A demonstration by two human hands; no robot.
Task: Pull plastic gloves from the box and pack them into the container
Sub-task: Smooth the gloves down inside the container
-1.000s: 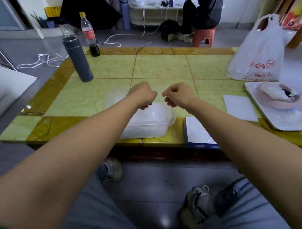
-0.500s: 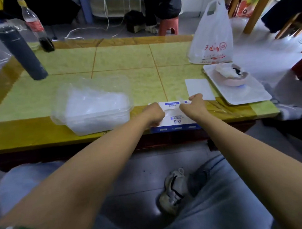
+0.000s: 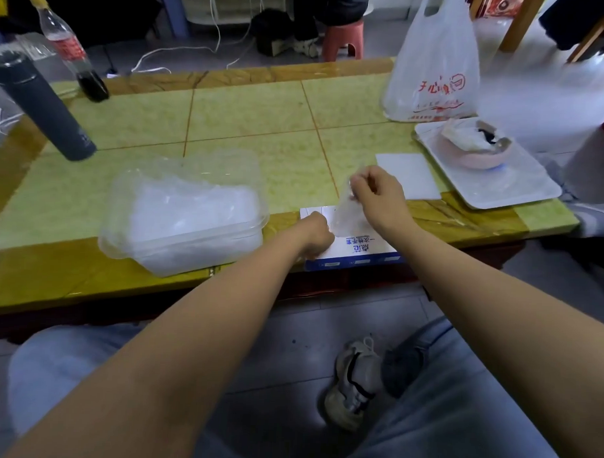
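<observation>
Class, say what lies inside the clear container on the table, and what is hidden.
Inside the clear container lies a heap of crumpled plastic gloves, filling it nearly to the rim. The container's bottom and the gloves' number are hidden beneath the heap.

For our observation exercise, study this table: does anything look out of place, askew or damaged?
Nothing is spilled or broken. The box sits right at the near edge of the table, seemingly slightly over it, so it might slip while the right hand pinches a glove coming out of it; the left hand rests on it.
</observation>
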